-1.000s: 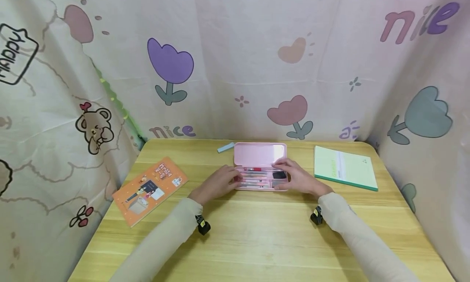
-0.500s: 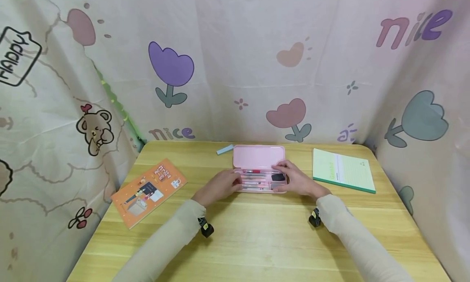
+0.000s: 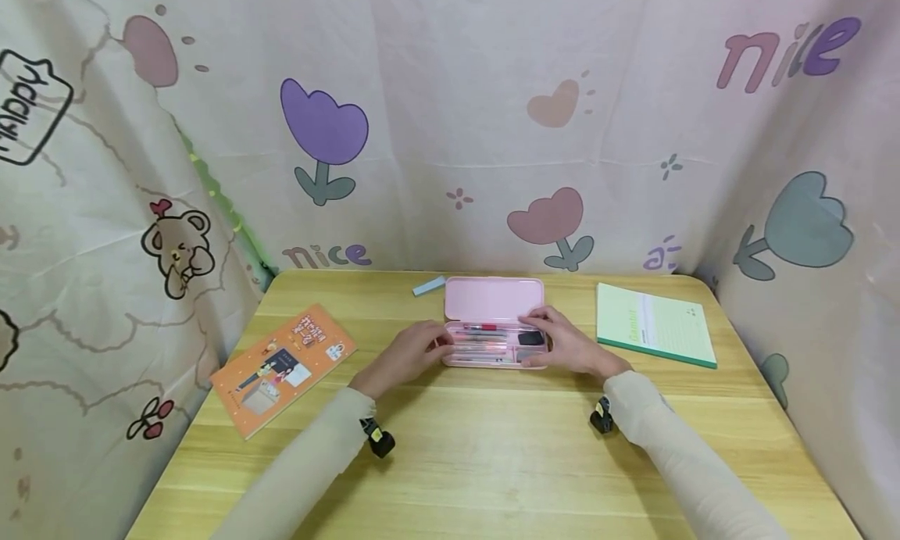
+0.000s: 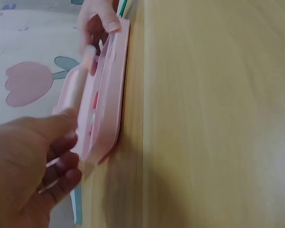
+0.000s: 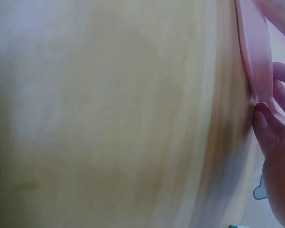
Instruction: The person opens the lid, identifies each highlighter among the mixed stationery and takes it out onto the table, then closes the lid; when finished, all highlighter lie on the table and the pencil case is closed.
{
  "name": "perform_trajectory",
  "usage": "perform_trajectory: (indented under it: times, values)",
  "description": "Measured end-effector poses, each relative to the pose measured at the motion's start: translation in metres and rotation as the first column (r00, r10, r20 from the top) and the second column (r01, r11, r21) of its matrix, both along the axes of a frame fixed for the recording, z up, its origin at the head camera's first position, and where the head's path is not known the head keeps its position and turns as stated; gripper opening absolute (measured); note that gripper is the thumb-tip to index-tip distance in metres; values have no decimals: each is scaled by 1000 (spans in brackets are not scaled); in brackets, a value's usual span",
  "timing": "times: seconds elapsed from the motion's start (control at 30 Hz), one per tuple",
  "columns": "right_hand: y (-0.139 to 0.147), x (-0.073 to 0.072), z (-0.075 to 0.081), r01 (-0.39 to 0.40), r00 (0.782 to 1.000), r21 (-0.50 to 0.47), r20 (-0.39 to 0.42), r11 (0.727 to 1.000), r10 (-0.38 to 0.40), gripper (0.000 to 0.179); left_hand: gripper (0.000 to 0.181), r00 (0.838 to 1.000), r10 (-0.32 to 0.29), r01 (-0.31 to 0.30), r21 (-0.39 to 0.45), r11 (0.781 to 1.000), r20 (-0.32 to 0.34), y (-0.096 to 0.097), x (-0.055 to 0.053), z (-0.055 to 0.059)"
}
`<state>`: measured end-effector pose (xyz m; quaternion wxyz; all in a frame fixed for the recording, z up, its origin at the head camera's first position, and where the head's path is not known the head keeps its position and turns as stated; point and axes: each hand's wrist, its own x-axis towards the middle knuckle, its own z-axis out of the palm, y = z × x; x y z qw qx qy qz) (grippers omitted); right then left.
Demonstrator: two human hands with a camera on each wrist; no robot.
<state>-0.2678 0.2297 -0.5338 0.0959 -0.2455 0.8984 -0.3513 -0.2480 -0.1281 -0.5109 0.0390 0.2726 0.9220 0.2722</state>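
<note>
The head view looks forward and down over the table (image 3: 478, 446); close wrist views share the pink case (image 4: 115, 90).

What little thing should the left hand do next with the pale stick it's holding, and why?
I'd probably have the left hand lower the slim, pale, pen-shaped stick gently into the pink rectangular pencil case: the stick looks raised, the lid is open, thin coloured pens lie inside, and the right hand holds the case's other end.
</note>
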Motion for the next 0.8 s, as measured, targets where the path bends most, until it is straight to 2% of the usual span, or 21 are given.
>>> perform_trajectory:
  times: [0.17,0.33,0.43,0.57,0.8]
  values:
    - [-1,-1,-1,-4,1000,8,3,1000,4,92,11,998,-50,51,23,998,-30,-24,14,-3]
    - [2,-4,-3,-3,1000,20,-12,1000,4,92,12,996,-80,80,24,997,27,-39,29,-12]
    - [3,-4,-4,-6,1000,27,-28,1000,7,92,11,996,-71,70,16,997,50,-41,32,-20]
    - [3,-4,-3,-14,1000,22,-27,1000,14,92,9,997,-66,66,4,998,44,-40,34,-26]
    - [1,-1,0,-21,1000,9,-8,1000,21,93,9,997,-72,72,7,997,18,-38,38,-25]
